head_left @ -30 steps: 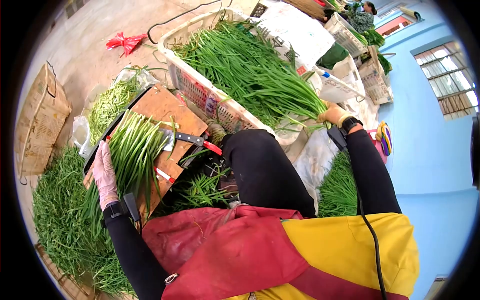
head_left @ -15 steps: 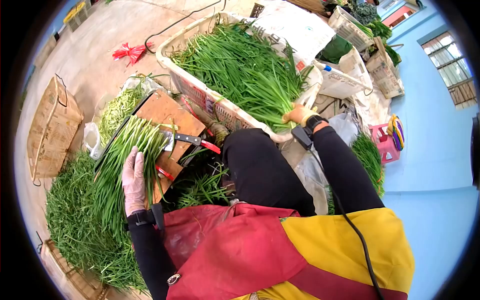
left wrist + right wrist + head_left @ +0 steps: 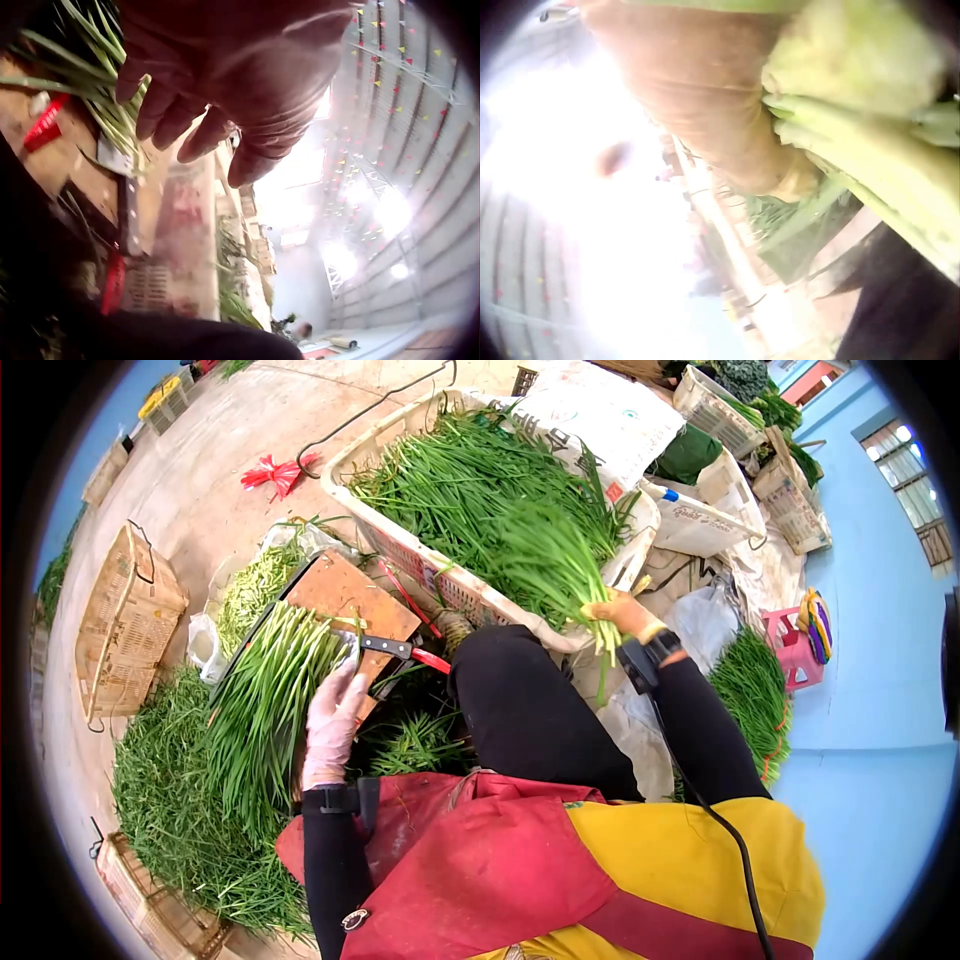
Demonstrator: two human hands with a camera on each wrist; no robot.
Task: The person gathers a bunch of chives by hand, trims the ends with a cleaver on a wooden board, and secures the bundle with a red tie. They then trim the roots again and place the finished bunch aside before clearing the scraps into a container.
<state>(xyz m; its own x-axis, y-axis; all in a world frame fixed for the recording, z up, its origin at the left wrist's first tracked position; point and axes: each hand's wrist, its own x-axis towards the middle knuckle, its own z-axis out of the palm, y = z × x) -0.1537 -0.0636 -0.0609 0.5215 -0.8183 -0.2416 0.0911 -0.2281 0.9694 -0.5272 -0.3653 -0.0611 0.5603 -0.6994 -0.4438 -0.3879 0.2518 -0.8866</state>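
Note:
The right hand (image 3: 627,617) grips a bunch of long green stalks (image 3: 548,555) by its pale ends, above the right end of a white crate (image 3: 345,495) full of similar greens. In the right wrist view, gloved fingers (image 3: 727,112) curl round the thick pale stalks (image 3: 870,150). The left hand (image 3: 334,728), in a thin pinkish glove, has its fingers extended beside a pile of stalks (image 3: 270,680) lying on a wooden board (image 3: 340,590). Near its fingertips lies a knife (image 3: 388,647) with a black handle. The left wrist view shows the gloved left hand (image 3: 225,82) with fingers spread.
A large heap of greens (image 3: 190,800) lies at the left, near an upright crate (image 3: 130,625). Pale cut pieces (image 3: 255,595) fill a bag behind the board. Tied greens (image 3: 750,690) and a pink stool (image 3: 795,650) stand at the right. A white sack (image 3: 600,420) is at the back.
The right hand has drawn back toward the body from the far right, and its bunch has swung up above the crate. The left hand has moved right along the pile toward the knife.

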